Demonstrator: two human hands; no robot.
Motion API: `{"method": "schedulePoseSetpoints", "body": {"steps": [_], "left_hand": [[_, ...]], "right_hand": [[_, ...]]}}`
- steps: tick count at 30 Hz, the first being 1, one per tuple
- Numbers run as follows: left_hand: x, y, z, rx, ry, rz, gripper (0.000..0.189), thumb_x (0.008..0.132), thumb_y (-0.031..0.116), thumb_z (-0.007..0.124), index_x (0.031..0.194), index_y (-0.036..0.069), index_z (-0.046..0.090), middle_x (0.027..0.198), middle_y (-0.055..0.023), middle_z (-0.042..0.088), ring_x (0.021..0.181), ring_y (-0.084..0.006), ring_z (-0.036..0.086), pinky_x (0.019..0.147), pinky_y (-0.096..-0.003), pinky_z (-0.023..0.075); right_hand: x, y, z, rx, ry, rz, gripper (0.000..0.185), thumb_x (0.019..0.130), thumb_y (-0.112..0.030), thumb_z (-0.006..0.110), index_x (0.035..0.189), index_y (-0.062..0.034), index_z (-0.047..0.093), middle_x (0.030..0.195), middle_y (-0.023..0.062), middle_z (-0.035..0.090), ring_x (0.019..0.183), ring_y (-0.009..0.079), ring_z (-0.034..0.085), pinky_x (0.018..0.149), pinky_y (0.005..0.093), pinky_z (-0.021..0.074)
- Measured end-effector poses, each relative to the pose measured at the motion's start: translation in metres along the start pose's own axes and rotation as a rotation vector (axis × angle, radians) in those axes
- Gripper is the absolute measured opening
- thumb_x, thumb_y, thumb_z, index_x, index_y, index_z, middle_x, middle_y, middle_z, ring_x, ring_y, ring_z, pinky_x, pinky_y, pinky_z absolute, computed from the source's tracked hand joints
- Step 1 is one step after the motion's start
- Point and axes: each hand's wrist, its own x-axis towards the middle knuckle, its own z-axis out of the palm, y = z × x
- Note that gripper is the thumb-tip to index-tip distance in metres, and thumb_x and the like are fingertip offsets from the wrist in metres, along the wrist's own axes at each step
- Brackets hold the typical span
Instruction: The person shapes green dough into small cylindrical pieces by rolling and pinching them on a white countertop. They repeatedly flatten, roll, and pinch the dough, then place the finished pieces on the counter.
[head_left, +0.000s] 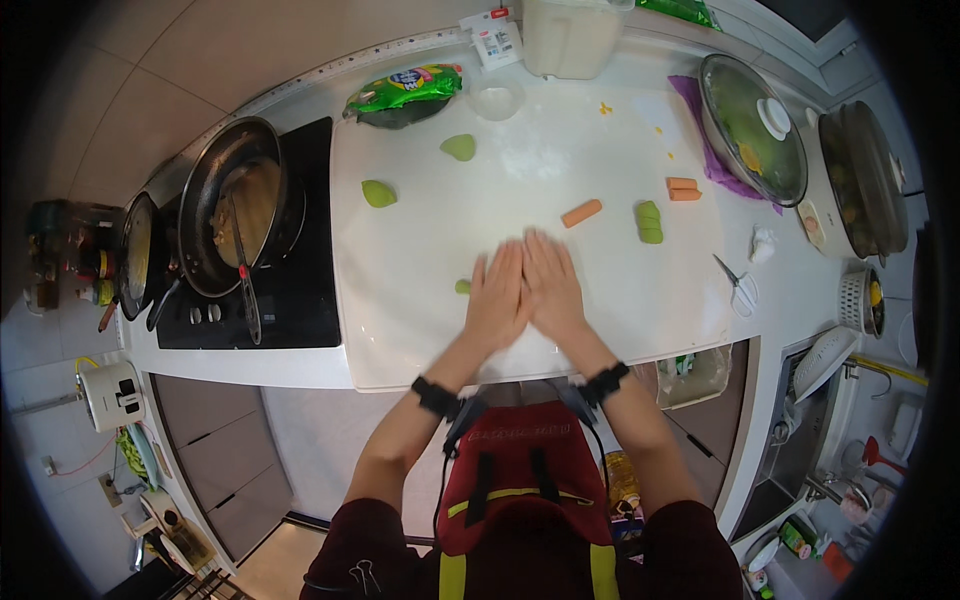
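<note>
My left hand and my right hand lie flat, palms down and side by side, on the white work mat. Their fingertips are blurred; whether anything is under the palms is hidden. A small piece of green dough shows at the outer edge of my left hand. Beyond my right hand lies an orange stick, and to its right a green dough roll. Two more orange sticks lie farther right. Two shaped green dough pieces, one at left and one higher up, rest on the mat.
A frying pan with a spatula stands on the black cooktop at left. Scissors lie at the right. Behind are a green packet, a clear bowl and a plastic container. A glass-lidded pot stands back right.
</note>
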Motion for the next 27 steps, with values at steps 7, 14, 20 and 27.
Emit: {"method": "schedulePoseSetpoints", "body": {"steps": [7,14,20,27], "left_hand": [[-0.095,0.044,0.01,0.139,-0.022,-0.012,0.078,0.096,0.048,0.042,0.151,-0.004,0.022,0.158,-0.0265,0.018,0.149,-0.0386,0.013,0.115,-0.0601,0.0044],[0.012,0.013,0.004,0.388,0.218,-0.08,0.072,0.096,0.049,0.045,0.151,0.005,0.03,0.159,-0.0232,0.018,0.148,-0.0368,0.014,0.114,-0.0625,0.0051],[-0.109,0.04,-0.001,0.226,0.035,-0.004,0.066,0.095,0.044,0.048,0.15,0.01,0.035,0.16,-0.0207,0.017,0.148,-0.0407,0.013,0.11,-0.0689,0.0061],[-0.074,0.045,0.019,0.089,0.049,-0.036,0.06,0.097,0.03,0.046,0.148,0.001,0.034,0.156,-0.0207,0.027,0.146,-0.0373,0.022,0.114,-0.0619,0.0112]], "right_hand": [[-0.091,-0.041,-0.032,0.145,-0.094,0.085,0.06,0.091,-0.026,0.053,0.142,0.0029,0.041,0.153,0.0208,0.034,0.144,0.0322,0.031,0.117,0.0511,0.0179],[0.004,0.001,-0.004,-0.106,0.104,0.123,0.061,0.091,-0.033,0.055,0.143,-0.0033,0.043,0.153,0.0208,0.033,0.144,0.0328,0.028,0.116,0.0536,0.0186],[-0.109,-0.024,-0.045,0.071,-0.164,0.141,0.057,0.094,-0.031,0.052,0.144,-0.0043,0.043,0.155,0.0226,0.027,0.144,0.0411,0.024,0.114,0.0608,0.0143],[-0.079,-0.042,-0.031,0.439,-0.017,0.204,0.055,0.097,-0.026,0.042,0.142,0.006,0.04,0.151,0.0248,0.034,0.142,0.0393,0.03,0.116,0.0545,0.015]]}}
